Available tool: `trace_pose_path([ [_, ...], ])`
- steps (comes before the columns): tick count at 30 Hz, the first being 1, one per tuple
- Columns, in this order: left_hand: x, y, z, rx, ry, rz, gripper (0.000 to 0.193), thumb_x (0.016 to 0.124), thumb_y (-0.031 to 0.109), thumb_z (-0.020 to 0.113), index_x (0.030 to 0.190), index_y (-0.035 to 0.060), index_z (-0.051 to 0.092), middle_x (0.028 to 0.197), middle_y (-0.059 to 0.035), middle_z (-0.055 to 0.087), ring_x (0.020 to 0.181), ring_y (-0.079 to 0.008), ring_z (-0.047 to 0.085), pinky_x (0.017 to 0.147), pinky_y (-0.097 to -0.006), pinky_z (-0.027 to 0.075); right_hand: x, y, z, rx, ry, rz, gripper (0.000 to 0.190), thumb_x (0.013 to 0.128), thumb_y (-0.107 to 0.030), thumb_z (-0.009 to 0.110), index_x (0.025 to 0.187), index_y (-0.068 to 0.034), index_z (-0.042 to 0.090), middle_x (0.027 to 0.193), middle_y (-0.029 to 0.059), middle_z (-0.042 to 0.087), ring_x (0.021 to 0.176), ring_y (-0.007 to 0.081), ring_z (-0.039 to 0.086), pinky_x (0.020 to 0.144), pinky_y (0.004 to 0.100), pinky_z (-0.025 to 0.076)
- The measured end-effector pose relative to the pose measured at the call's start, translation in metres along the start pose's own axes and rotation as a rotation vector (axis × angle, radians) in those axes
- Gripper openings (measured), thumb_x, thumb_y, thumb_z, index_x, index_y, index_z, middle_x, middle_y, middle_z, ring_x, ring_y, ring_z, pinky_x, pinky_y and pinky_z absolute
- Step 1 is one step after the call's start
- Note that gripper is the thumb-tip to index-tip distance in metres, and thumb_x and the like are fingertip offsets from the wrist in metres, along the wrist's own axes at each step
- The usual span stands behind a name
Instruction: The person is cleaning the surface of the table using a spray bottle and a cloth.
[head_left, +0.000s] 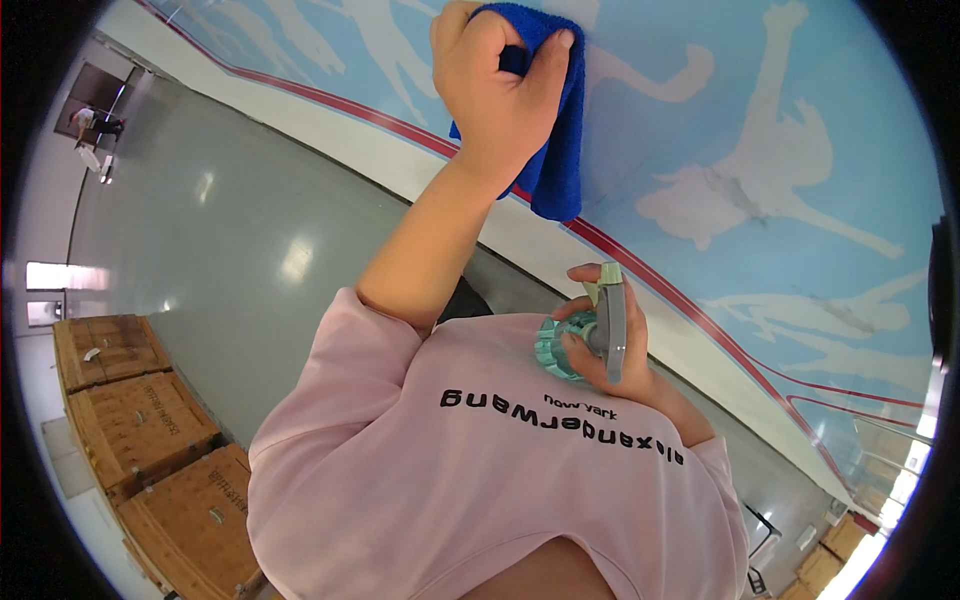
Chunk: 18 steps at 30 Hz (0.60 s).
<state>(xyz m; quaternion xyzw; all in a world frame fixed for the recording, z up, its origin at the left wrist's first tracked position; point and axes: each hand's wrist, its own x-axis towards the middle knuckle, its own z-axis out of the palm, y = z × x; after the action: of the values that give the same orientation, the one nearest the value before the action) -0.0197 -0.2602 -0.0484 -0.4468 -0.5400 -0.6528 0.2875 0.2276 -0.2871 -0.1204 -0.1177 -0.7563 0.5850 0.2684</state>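
Note:
At the top of the view my left hand (487, 105) grips a folded blue cloth (559, 184) and presses it against a light-blue wall panel (637, 150) printed with pale human figures. The cloth's lower fold hangs past the wrist, over the panel's red stripe (630, 251). Close to my chest, my right hand (636, 337) is wrapped around a spray bottle (555, 349) with a clear greenish body. Its grey trigger head (613, 326) has a pale green nozzle. Dark smudges (739, 195) mark a printed figure right of the cloth.
Large wooden crates (146, 416) stand in a row at the left on the glossy grey floor (247, 210). Far off at upper left is another person (94, 120). More wooden boxes (821, 574) are at lower right. The wall's white lower band (337, 139) meets the floor.

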Motion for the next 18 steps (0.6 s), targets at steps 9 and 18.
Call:
trace_pose_path([
  [9,-0.031,-0.013,0.056,-0.052,-0.007,-0.076,0.026,0.071,0.010,0.073,0.067,0.0087,0.047,0.073,-0.0068,0.047,0.071,-0.0247,0.043,0.061,-0.0351,0.034,0.020,-0.002,-0.056,-0.040,0.025,0.031,0.067,0.066,0.007,0.065,0.128,-0.001,0.041,0.123,0.0162,0.047,0.084,0.0255,0.064,0.068,0.0330,0.057],
  [18,-0.008,0.006,0.114,0.022,-0.009,-0.008,0.027,0.069,0.008,0.074,0.068,0.0075,0.047,0.074,-0.0077,0.047,0.072,-0.0242,0.043,0.062,-0.0361,0.034,0.030,-0.011,-0.111,0.033,0.024,0.052,0.067,0.066,0.007,0.065,0.128,-0.001,0.041,0.123,0.0159,0.047,0.090,0.0240,0.061,0.070,0.0331,0.058],
])
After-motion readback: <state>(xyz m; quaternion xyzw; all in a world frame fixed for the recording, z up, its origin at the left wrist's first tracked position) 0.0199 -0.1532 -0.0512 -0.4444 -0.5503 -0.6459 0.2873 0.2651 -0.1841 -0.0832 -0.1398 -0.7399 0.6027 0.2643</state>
